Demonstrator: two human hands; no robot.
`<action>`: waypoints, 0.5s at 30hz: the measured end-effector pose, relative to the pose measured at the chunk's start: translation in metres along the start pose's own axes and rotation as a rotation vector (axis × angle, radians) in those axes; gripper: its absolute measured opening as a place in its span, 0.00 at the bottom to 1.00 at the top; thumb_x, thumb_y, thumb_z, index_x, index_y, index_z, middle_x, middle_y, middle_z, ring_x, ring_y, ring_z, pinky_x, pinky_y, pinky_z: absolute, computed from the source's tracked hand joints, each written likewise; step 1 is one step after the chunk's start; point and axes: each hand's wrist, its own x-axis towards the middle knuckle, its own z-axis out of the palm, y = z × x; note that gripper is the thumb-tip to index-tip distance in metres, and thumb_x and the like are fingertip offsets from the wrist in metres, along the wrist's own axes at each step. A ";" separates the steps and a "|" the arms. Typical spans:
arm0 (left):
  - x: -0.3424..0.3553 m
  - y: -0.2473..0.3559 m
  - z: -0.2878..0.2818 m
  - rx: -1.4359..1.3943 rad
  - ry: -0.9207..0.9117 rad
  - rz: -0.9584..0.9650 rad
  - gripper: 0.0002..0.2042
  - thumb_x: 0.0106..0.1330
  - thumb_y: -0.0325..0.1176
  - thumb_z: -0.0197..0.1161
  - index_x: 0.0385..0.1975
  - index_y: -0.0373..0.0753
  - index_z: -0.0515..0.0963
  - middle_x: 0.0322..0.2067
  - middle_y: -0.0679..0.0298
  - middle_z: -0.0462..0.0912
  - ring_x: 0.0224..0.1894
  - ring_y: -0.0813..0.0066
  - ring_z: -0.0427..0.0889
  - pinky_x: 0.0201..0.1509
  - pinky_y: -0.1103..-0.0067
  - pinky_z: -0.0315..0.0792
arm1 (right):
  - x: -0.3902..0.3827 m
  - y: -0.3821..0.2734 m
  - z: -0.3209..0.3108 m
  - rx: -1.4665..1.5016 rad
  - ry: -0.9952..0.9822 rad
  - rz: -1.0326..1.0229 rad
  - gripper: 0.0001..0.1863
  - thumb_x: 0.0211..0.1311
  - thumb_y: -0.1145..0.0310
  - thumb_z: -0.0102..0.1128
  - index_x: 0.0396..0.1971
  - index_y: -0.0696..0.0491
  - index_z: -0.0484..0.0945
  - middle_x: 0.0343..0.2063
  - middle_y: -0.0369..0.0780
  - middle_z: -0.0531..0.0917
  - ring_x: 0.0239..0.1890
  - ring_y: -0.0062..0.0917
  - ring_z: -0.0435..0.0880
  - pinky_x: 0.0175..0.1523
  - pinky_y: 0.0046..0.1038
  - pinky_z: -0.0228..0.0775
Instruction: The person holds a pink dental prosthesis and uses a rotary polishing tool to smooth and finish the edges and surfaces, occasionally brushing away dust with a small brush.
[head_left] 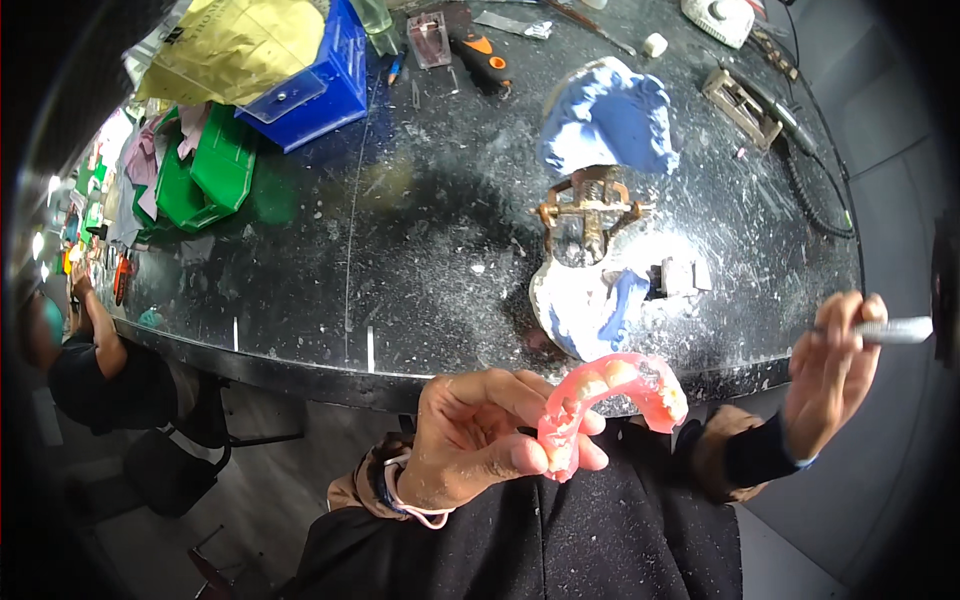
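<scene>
Over my lap, just off the bench edge, my left hand (490, 435) is closed on one end of a pink horseshoe-shaped denture (590, 385) with pale teeth along it. My right hand (835, 365) is raised at the right, its fingers pinching a slim silver pen-shaped tool (895, 331); the tool's thin tip is hard to make out. Beyond the denture, a brass hinged articulator (592, 215) lies opened flat on the bench. Blue-and-white dental casts are fixed to it, a far cast (610, 115) and a near cast (575, 310).
The dusty black bench (430, 250) holds a blue bin (310, 100) with a yellow bag, and a green bin (210, 165). A handpiece with a coiled cord (785, 115) sits at the right, near an orange-and-black tool (485, 60). Another person (110, 370) works at far left.
</scene>
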 end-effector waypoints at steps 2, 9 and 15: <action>0.002 -0.004 0.001 0.024 0.006 -0.056 0.09 0.56 0.22 0.61 0.35 0.26 0.74 0.39 0.44 0.76 0.38 0.55 0.81 0.41 0.68 0.79 | -0.019 0.001 0.006 0.421 -0.095 -0.041 0.14 0.57 0.76 0.55 0.35 0.55 0.57 0.24 0.36 0.68 0.26 0.14 0.66 0.17 0.07 0.67; 0.004 -0.010 0.010 0.257 0.058 0.038 0.05 0.55 0.21 0.62 0.28 0.28 0.74 0.39 0.44 0.76 0.39 0.59 0.81 0.42 0.70 0.79 | -0.066 0.008 0.058 1.136 -0.323 0.181 0.10 0.54 0.86 0.52 0.32 0.60 0.64 0.35 0.54 0.74 0.43 0.47 0.78 0.50 0.40 0.75; 0.004 -0.018 0.009 0.338 0.052 0.078 0.05 0.54 0.21 0.64 0.24 0.29 0.74 0.36 0.44 0.77 0.36 0.63 0.82 0.39 0.74 0.79 | -0.077 0.004 0.069 0.984 -0.109 0.193 0.16 0.47 0.91 0.57 0.32 0.59 0.65 0.33 0.52 0.76 0.38 0.44 0.80 0.45 0.42 0.77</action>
